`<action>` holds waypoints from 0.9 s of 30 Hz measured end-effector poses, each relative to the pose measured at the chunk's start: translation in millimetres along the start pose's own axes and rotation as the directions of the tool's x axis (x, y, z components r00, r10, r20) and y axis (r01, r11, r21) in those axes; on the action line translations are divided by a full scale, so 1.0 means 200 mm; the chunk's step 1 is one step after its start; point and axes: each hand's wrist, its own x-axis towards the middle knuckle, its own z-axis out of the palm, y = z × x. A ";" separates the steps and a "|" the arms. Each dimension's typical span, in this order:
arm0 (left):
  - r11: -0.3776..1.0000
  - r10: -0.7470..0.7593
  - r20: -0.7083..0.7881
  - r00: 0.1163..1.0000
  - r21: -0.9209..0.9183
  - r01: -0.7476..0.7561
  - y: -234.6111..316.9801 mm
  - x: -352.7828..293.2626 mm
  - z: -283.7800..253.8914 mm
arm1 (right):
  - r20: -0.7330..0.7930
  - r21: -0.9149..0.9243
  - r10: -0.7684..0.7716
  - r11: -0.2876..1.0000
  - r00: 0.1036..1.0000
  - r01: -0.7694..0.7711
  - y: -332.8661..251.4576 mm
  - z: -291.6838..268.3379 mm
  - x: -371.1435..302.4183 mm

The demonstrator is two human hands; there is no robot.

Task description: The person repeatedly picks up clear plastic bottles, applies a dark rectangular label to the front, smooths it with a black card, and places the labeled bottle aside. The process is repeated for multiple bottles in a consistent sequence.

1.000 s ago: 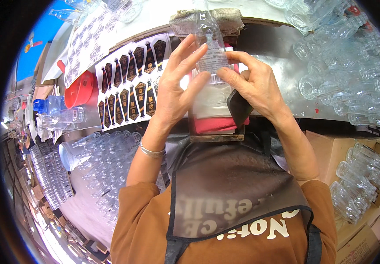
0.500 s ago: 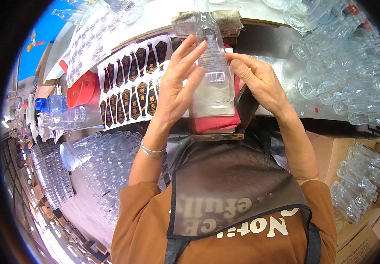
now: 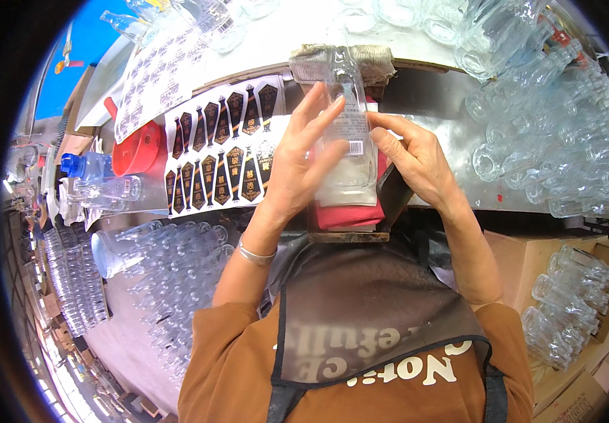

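Note:
A clear glass bottle (image 3: 352, 168) lies on its side in front of me, neck pointing away. On its upper face is a label (image 3: 351, 128) with small print and a barcode. My left hand (image 3: 303, 155) is over the bottle's left side with fingers stretched and apart; its thumb, smeared by motion, crosses part of the barcode. My right hand (image 3: 417, 161) holds the bottle's right edge between thumb and fingers. Beneath the bottle are a white pad and a red cloth (image 3: 346, 217) on a wooden stand (image 3: 350, 237). A rolled rag (image 3: 375, 65) supports the neck.
A sheet of black, tie-shaped labels (image 3: 220, 151) lies at left, with a barcode sheet (image 3: 156, 81) beyond it. Nearby are a red bowl (image 3: 138, 149) and a blue-capped bottle (image 3: 89, 166). Many glass bottles (image 3: 551, 141) crowd the right; more stand in a carton (image 3: 562, 307).
The view has shifted a little, so the bench sits lower in the picture. My left thumb has swept over the label and now covers part of the barcode. The right hand keeps its place.

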 end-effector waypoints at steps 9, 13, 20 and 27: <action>0.997 0.007 0.019 1.000 0.072 -0.008 0.02 0.01 -0.01 | -0.014 0.047 0.029 0.998 0.999 -0.028 0.02 0.00 0.00; 0.997 0.005 0.018 1.000 0.081 -0.006 0.03 0.02 -0.02 | -0.088 0.359 0.145 0.927 0.985 -0.104 0.19 -0.06 0.06; 0.997 0.033 0.017 0.999 0.074 -0.034 0.01 0.02 -0.01 | -0.226 0.784 0.349 0.620 0.909 -0.043 0.19 -0.12 0.04; 0.996 0.029 0.009 1.000 0.090 -0.029 0.02 0.01 -0.01 | -0.066 -0.010 -0.153 0.988 0.986 0.152 -0.15 -0.09 0.08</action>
